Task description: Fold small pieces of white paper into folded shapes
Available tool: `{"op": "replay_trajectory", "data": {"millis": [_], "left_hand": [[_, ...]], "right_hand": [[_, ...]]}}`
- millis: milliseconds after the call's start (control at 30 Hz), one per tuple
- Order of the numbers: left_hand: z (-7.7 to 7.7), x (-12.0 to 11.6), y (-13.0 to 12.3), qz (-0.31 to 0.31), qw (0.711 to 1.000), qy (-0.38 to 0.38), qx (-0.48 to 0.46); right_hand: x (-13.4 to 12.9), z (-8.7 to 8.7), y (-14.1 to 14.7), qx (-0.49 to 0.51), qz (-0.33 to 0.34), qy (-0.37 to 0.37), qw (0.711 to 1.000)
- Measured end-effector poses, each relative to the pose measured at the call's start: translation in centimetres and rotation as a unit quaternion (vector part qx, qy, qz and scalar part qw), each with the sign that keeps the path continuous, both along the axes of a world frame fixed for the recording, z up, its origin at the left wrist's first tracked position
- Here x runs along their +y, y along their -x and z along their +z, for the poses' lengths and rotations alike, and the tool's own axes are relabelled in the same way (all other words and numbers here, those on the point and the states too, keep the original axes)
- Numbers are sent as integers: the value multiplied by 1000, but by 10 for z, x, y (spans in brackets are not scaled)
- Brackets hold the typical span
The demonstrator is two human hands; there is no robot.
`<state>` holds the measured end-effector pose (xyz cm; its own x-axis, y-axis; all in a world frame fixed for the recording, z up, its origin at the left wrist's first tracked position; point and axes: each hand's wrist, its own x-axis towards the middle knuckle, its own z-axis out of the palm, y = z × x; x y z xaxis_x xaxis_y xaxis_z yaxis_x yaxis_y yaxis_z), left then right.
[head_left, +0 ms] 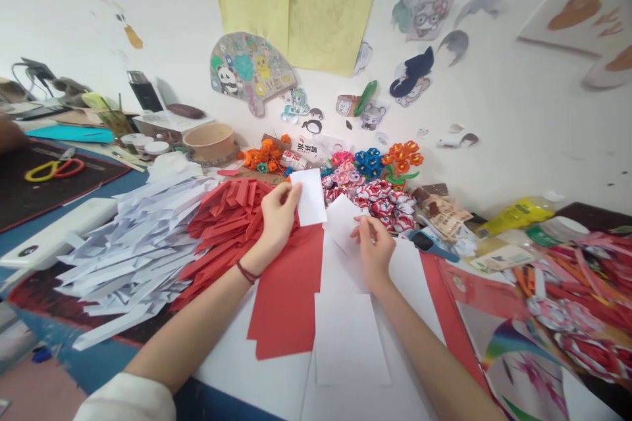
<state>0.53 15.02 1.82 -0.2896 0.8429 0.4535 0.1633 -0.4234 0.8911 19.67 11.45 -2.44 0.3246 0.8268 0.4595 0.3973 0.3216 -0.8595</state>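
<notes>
- Currently, left hand (280,210) pinches white card (312,197) beyond red paper (289,296); forearm slants from near left.
- Right hand (375,247), fingers curled, pinches second card (342,220) by right edge; forearm slants from near right.

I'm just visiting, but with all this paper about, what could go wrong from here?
The left forearm lies right beside the loose red strips, so a sleeve or elbow might knock some out of place. The white strips are heaped unevenly, and one long strip juts out from the heap, so it could get caught or bent. The small white papers lie on a larger white sheet, so one might be overlooked.
</notes>
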Motion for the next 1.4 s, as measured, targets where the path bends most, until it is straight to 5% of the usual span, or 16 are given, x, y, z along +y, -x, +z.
{"op": "replay_trajectory", "data": {"millis": [167,333,500,600,700,800,967,1233,1400], "left_hand": [[-5,6,3,-16,999,32,-31],[-8,-4,-7,-101,978,42,176],[-9,-6,-8,-108,948,35,298],[-9,-6,-8,-132,916,43,377],[-7,-11,-9,-64,862,74,498],[-3,-19,-10,15,800,85,594],[-1,-25,-11,-1,760,57,647],[-4,-30,-13,-31,758,49,649],[-1,-30,-12,-21,765,59,641]], "right_hand": [[5,-5,-3,38,-21,11,999],[8,-7,-6,51,-65,-11,997],[11,-5,-8,116,-96,-31,988],[10,-4,-6,137,-75,-21,987],[10,-4,-4,130,-76,-20,988],[15,-2,-11,89,-94,-36,991],[28,17,-50,-23,-192,-70,979],[3,62,-126,-128,-255,-88,954],[-23,54,-138,-296,-286,-37,911]]}}
